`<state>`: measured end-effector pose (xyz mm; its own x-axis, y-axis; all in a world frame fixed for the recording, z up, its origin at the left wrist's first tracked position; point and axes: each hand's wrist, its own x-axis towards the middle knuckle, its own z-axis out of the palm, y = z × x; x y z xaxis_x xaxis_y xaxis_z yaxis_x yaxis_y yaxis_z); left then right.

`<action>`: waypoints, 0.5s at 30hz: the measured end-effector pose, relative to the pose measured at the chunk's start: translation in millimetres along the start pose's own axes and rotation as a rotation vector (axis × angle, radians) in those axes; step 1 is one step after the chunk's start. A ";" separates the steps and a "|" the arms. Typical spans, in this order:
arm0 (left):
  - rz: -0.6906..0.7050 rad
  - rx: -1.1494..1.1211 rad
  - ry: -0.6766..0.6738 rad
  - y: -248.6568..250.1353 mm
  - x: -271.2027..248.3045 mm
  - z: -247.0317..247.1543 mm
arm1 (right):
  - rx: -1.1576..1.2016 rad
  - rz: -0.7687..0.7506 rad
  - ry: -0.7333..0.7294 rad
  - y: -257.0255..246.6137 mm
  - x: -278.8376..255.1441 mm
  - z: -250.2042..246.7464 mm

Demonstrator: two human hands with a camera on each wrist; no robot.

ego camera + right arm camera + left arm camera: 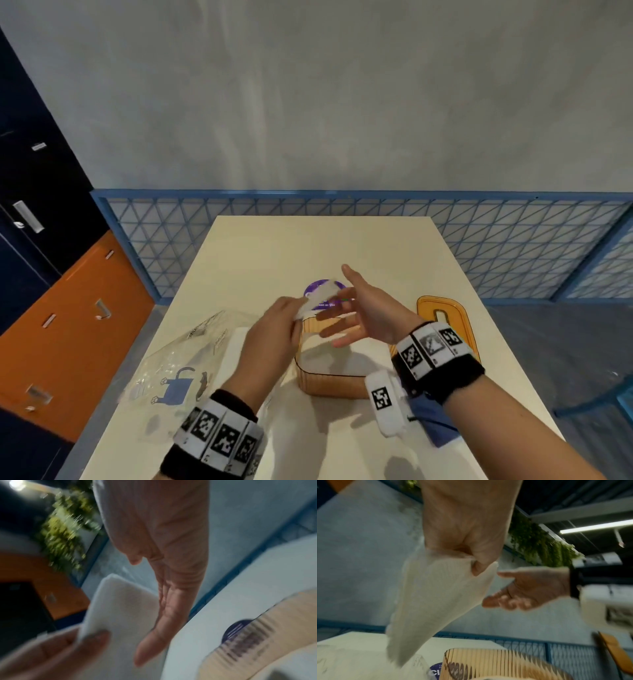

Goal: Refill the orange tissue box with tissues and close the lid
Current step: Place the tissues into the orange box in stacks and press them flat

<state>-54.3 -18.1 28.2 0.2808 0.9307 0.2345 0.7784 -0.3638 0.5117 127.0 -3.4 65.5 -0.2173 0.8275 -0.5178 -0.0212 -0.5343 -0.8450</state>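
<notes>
The orange tissue box (329,382) stands open in the middle of the table, its ribbed wall (489,665) close below my wrists. Its orange lid (443,315) lies flat to the right of it. My left hand (274,337) pinches a stack of white tissues (320,297) between thumb and fingers and holds it tilted above the box's far-left corner; the tissues (436,599) hang down from the hand. My right hand (356,315) is spread open beside the stack, its fingers (164,615) straight and close to the tissues (120,609).
A crumpled clear plastic wrapper (191,356) with a blue print lies left of the box. A purple round sticker (325,294) sits on the table behind the box. A blue mesh fence (479,240) borders the table (274,246); cabinets stand at the left.
</notes>
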 end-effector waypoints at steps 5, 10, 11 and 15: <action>0.100 -0.219 -0.119 -4.4 -3.5 27.5 | -0.099 -0.167 0.110 -0.7 4.1 -7.2; -0.370 -0.692 -0.070 -14.8 6.0 31.3 | -0.223 -0.254 0.197 6.6 0.0 -28.3; -0.440 -0.802 -0.074 -17.8 9.3 33.3 | -0.233 -0.277 0.192 8.4 -1.1 -31.4; -0.603 -1.195 -0.066 -28.7 26.1 44.6 | -0.211 -0.354 0.197 15.4 -1.8 -39.9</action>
<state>-44.3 18.5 -17.3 0.1225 0.9445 -0.3049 -0.1661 0.3224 0.9319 166.0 -6.3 48.0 -0.0425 0.9807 -0.1907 0.1427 -0.1829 -0.9727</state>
